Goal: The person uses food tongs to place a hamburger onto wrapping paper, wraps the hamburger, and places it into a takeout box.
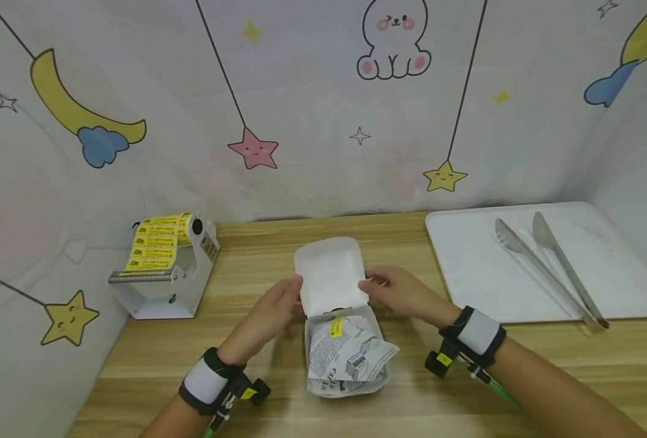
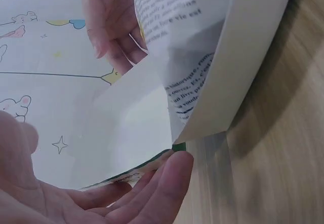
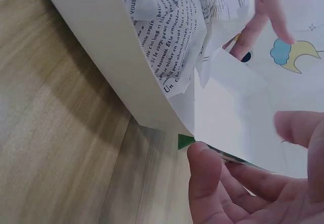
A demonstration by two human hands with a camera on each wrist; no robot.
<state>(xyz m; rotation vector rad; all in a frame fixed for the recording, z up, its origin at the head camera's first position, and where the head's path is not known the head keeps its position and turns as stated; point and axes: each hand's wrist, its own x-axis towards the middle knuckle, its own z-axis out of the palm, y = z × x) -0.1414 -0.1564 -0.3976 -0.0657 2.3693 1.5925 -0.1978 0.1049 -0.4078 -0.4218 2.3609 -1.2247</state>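
A small white burger box (image 1: 375, 384) stands on the table with its lid (image 1: 331, 271) raised at the back. Inside the base lies a packet wrapped in printed paper (image 1: 350, 356), with a yellow label (image 1: 336, 327) near its top. At the lid's left edge my left hand (image 1: 276, 304) holds on, its fingers (image 2: 174, 178) behind the panel. My right hand (image 1: 402, 293) grips the opposite edge, thumb at the front and fingers (image 3: 205, 165) behind. The lid's outer face is mostly hidden, as is whatever the paper wraps.
To the left stands a label dispenser (image 1: 205, 261) carrying a roll of yellow labels (image 1: 156, 240). On the right is a white tray (image 1: 465, 267) with metal tongs (image 1: 564, 267) lying across it, their ends over its front edge. A patterned cloth (image 1: 312, 91) hangs behind the wooden table (image 1: 257, 243).
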